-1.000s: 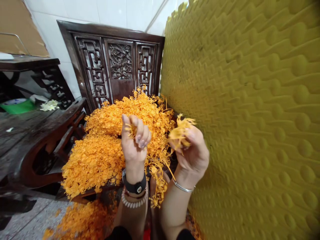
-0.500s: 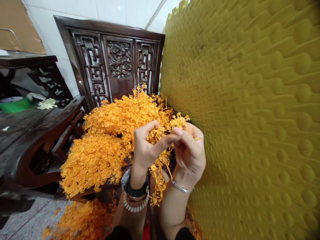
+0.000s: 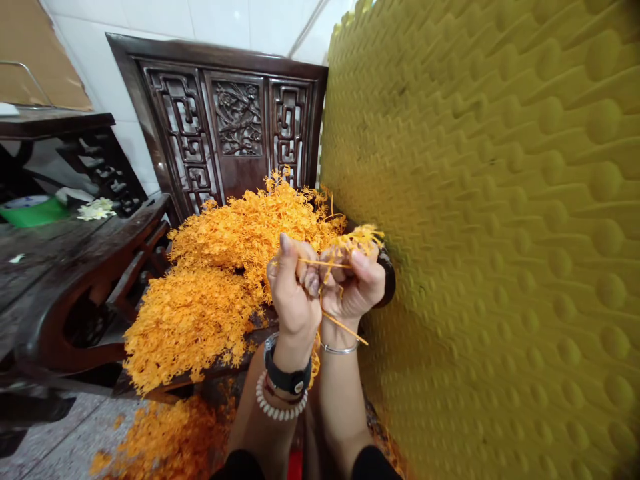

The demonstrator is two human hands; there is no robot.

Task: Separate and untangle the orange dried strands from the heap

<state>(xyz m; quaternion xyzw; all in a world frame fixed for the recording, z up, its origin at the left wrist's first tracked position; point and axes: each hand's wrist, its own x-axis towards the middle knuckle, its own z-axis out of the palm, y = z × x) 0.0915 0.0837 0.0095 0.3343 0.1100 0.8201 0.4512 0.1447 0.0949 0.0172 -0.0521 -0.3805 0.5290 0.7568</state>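
Note:
In the head view my left hand (image 3: 295, 297) is closed, thumb up, with a thin orange plastic stem (image 3: 327, 264) stretched from it to my right hand (image 3: 357, 293). My right hand is closed too, its thumb and fingers pinching a sprig of small orange plastic flowers (image 3: 363, 237) that bunches above the fingertips. The knuckles of both hands touch or nearly touch. Another thin orange strand slants down below them across the right wrist. More orange flower pieces hang behind the wrists, mostly hidden. A large heap of similar orange plastic flowers (image 3: 200, 313) lies just beyond, to the left.
A dark carved wooden chair (image 3: 240, 170) bears the heap. Close on the right stands a tall yellow textured foam mat (image 3: 475, 233). More orange flowers (image 3: 165, 440) lie low near the floor. On the dark table at left are a green tape roll (image 3: 37, 212) and pale flowers (image 3: 97, 209).
My hands have turned and drawn together knuckle to knuckle, the left thumb now pointing up. An orange stem is now stretched between them. The hanging flower pieces are now mostly hidden behind the wrists.

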